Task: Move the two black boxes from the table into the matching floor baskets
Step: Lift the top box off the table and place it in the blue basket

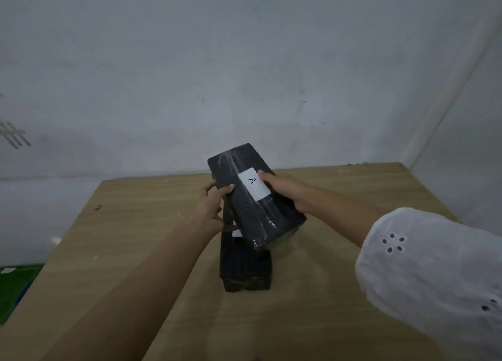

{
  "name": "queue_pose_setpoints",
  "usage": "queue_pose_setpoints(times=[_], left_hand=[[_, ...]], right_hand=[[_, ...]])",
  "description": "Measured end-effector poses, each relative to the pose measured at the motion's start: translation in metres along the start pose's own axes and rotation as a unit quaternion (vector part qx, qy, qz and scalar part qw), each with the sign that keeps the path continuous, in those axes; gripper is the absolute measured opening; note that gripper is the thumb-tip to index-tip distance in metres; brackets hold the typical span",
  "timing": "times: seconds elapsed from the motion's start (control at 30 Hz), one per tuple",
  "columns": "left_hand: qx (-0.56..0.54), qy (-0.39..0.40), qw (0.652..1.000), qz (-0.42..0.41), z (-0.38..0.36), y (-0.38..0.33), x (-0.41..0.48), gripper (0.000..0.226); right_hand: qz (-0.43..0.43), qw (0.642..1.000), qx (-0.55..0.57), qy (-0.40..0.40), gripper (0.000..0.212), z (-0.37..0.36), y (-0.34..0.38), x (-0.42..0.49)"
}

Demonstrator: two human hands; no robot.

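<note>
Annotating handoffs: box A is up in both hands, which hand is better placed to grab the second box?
Left, probably. The left hand grips box A on the side directly above the second black box on the wooden table, its lower fingers almost at that box's top. The right hand is farther off.

A white label (254,183) on the held black box (255,195) reads "A".
</note>
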State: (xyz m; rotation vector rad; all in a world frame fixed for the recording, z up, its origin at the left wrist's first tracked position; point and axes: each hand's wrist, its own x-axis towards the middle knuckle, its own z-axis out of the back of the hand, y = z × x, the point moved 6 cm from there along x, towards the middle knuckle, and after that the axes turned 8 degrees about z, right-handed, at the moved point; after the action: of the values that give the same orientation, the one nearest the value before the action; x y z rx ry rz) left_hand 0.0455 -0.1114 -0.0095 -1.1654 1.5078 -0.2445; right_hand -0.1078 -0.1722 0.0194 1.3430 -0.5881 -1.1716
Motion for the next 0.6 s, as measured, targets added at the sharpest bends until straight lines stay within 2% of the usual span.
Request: queue_pose_setpoints(times=[0.13, 0.3, 0.43, 0.53, 0.6], left_hand=[[-0.078, 0.057, 0.995, -0.016, -0.012, 0.002, -0.014, 0.069], [-0.17, 0.072, 0.983, -0.004, -0.025, 0.012, -0.022, 0.082], [-0.206, 0.082, 0.975, 0.024, -0.036, 0.019, -0.022, 0.089], [-0.219, 0.119, 0.968, 0.033, -0.048, 0.018, -0.027, 0.091], [-0.216, 0.131, 0.967, 0.036, -0.056, 0.017, -0.032, 0.085]], right_hand=[[0.015, 0.992, -0.113, 0.048, 0.036, 0.024, 0.039, 0.004], [0.047, 0.972, -0.203, 0.11, 0.028, 0.038, 0.073, -0.003], [0.089, 0.965, -0.214, 0.12, 0.042, 0.047, 0.095, -0.008], [0.115, 0.961, -0.216, 0.126, 0.036, 0.055, 0.108, -0.015], [0.092, 0.956, -0.237, 0.147, 0.039, 0.059, 0.106, -0.021]])
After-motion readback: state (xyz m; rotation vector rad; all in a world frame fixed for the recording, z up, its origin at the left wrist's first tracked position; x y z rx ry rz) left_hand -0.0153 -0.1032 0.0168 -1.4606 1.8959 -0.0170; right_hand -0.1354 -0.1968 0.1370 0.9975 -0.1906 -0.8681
